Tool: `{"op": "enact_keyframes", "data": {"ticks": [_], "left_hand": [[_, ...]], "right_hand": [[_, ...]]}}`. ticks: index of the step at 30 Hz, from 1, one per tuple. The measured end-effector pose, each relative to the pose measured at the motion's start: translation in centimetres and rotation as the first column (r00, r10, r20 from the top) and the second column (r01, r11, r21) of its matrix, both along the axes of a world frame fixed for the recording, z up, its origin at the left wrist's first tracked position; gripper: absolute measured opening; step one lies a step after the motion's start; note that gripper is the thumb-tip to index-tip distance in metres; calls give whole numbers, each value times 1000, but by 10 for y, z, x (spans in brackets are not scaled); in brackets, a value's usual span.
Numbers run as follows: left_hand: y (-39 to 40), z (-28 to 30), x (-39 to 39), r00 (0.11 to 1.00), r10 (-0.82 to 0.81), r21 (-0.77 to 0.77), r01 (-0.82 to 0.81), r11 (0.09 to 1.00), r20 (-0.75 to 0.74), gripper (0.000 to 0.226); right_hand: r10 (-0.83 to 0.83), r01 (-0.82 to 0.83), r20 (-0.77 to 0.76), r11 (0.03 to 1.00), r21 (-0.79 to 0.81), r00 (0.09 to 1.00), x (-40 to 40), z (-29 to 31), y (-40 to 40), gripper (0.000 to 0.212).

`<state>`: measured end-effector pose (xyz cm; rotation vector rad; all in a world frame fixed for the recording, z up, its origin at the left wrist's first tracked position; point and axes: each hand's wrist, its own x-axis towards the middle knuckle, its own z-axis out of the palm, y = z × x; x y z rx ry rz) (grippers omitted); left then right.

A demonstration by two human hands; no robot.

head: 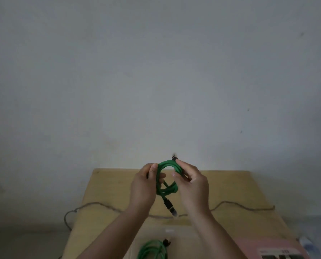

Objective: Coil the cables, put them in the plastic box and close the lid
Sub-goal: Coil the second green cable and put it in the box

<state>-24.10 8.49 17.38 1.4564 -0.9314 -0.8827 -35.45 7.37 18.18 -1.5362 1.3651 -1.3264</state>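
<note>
My left hand (143,186) grips the left side of the green cable coil (166,177), fingers closed round it. My right hand (192,181) pinches its right side. The coil hangs above the middle of the surface (230,187); another green cable (152,249) lies at the near edge.

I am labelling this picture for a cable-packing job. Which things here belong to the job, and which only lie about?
Job:
green cable, coiled, held by left hand and right hand
second green cable, near edge
grey cord across the table

Lying about:
pink object, right corner
</note>
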Motion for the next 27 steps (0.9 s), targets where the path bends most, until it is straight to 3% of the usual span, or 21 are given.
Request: {"op": "enact_keyframes", "data": {"ticks": [3, 8, 16, 27], "left_hand": [[24, -17, -8, 999, -47, 75, 49, 996, -16, 25], [61, -50, -29, 967, -218, 154, 198, 968, 128, 22], [101, -112, -61, 896, -298, 330, 186, 925, 330, 28], [85, -162, -87, 853, -423, 462, 255, 849, 307, 31]], "right_hand": [[-10, 12, -48, 999, 43, 999, -13, -17, 20, 35], [25, -6, -137, 991, 133, 990, -47, -45, 56, 36], [59, 11, -227, 955, 295, 972, -87, -98, 102, 33], [56, 79, -400, 946, 315, 915, -109, -146, 97, 31]]}}
